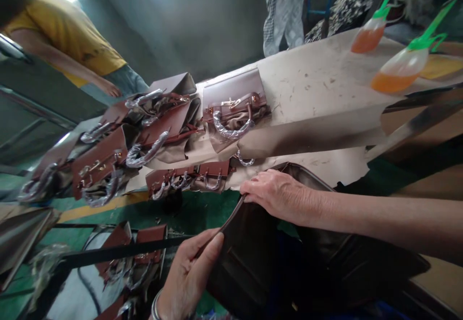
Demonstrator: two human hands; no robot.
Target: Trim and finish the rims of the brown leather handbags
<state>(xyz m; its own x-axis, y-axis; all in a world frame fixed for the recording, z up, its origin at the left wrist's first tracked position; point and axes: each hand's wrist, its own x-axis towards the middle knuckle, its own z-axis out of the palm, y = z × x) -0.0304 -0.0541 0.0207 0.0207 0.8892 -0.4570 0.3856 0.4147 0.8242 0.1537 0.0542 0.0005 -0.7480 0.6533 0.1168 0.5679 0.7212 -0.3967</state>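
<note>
A dark brown leather bag piece (246, 257) hangs before me, its upper edge running up and to the right. My left hand (191, 267) pinches that edge at its lower left, thumb on the near side. Farther up the same edge, the fingers of my right hand (278, 194) are closed over it. The piece spreads out below and behind my right forearm, where its lower part falls into deep shadow.
Brown handbags (235, 98) with plastic-wrapped handles lie on a paper-covered table (311, 84). Two green-nozzled bottles (398, 72) of orange liquid stand at right. More bags (152, 238) rest on a lower rack. A person in yellow (72, 26) stands at far left, another person (285, 11) behind.
</note>
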